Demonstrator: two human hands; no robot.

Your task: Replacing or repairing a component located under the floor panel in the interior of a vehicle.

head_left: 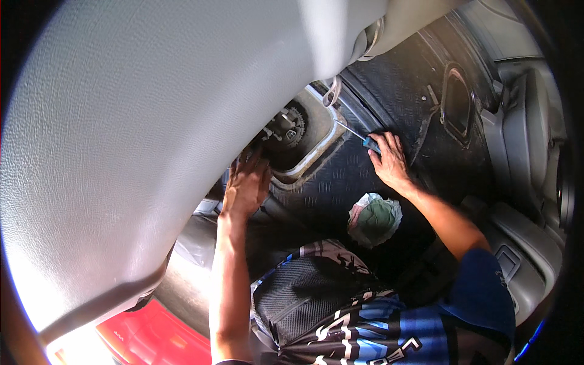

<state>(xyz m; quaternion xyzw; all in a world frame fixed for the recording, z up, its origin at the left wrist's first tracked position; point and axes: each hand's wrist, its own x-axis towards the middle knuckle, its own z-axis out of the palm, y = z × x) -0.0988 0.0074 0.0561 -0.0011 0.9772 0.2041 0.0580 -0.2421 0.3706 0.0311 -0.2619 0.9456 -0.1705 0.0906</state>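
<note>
My right hand [390, 163] is closed around the blue handle of a screwdriver [371, 144]. Its thin shaft points left, with the tip at the corner of a metal-rimmed opening [312, 170] in the black floor. Inside that opening sits a round part [290, 130] with a dark ridged ring and small fittings on top. My left hand [248, 185] reaches to the near left side of the opening, fingers stretched forward and a little apart. Its fingertips lie in shadow beside the grey panel, so what they touch is hard to make out.
A large grey textured panel [115, 128] curves over the left side and covers part of the opening. A crumpled green and white cloth or paper [375, 219] lies on the floor. Grey seat parts [526, 140] stand at the right. A metal loop [332, 92] rises behind the opening.
</note>
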